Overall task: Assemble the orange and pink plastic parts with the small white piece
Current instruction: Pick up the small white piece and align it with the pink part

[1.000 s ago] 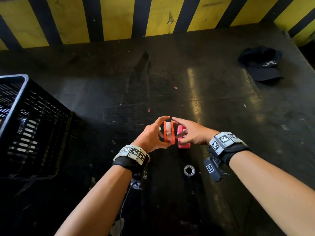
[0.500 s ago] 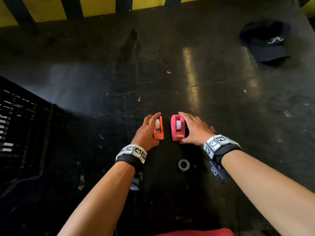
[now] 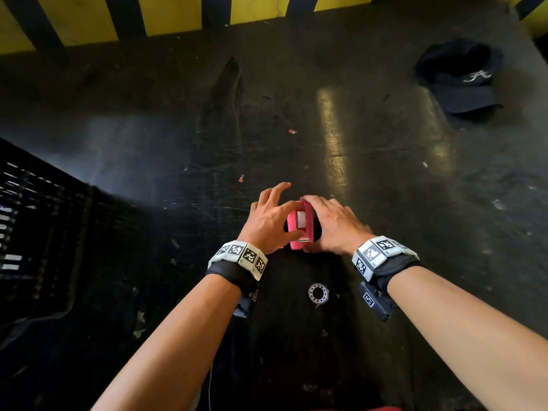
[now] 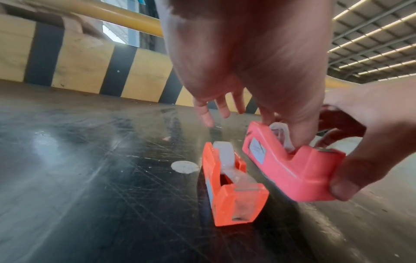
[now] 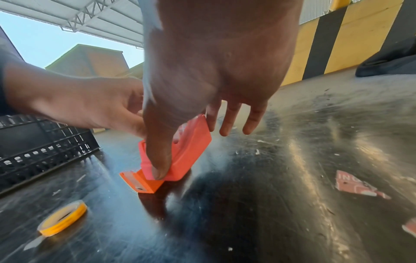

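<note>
The pink plastic part [image 3: 296, 246] [image 4: 292, 170] [image 5: 191, 151], a small tape dispenser, is tilted up off the dark table between both hands. My right hand [image 3: 335, 226] [image 5: 213, 62] grips it, thumb on the front end and fingers on the far side. My left hand [image 3: 267, 221] [image 4: 247, 62] has its thumb pushed into the recess against the small white piece [image 3: 301, 219] [image 4: 279, 129], with the forefinger behind the back end. The orange part [image 4: 231, 186] [image 5: 144, 183] stands free on the table just left of it. The left hand hides it in the head view.
A roll of tape [image 3: 318, 293] [image 5: 63, 218] lies flat near me, between my wrists. At the left stands a black slatted crate [image 3: 35, 232]. A dark cap [image 3: 462, 78] lies far right, and a yellow and black barrier [image 3: 178, 13] closes the back edge.
Half a second ago each hand held one part on the table. The left hand has let go of the orange part and moved onto the pink one, now raised and tilted.
</note>
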`<control>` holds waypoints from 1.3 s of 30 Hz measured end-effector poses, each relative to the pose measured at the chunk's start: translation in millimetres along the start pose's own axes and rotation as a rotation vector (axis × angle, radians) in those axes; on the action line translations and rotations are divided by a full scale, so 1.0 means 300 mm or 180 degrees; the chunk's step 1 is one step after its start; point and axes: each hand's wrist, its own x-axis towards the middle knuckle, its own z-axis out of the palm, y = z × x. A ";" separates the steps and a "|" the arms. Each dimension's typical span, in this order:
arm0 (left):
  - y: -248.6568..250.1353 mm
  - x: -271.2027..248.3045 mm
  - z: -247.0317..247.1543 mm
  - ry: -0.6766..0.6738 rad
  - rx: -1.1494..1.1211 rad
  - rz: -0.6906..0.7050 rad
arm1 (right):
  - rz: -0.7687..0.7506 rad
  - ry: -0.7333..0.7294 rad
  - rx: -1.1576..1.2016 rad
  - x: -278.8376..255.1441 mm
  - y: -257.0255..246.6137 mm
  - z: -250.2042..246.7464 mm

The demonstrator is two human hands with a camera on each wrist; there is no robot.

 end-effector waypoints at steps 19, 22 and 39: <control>-0.018 -0.070 -0.066 0.0004 -0.0838 -0.0015 | 0.0007 0.0431 0.0923 0.000 0.020 0.024; -0.008 -0.087 -0.073 -0.0036 -0.0897 -0.0036 | -0.0095 0.0786 0.1316 -0.010 0.009 0.018; 0.044 -0.234 -0.041 0.0154 -0.1015 -0.0044 | -0.0023 0.0378 0.1582 -0.127 -0.037 0.060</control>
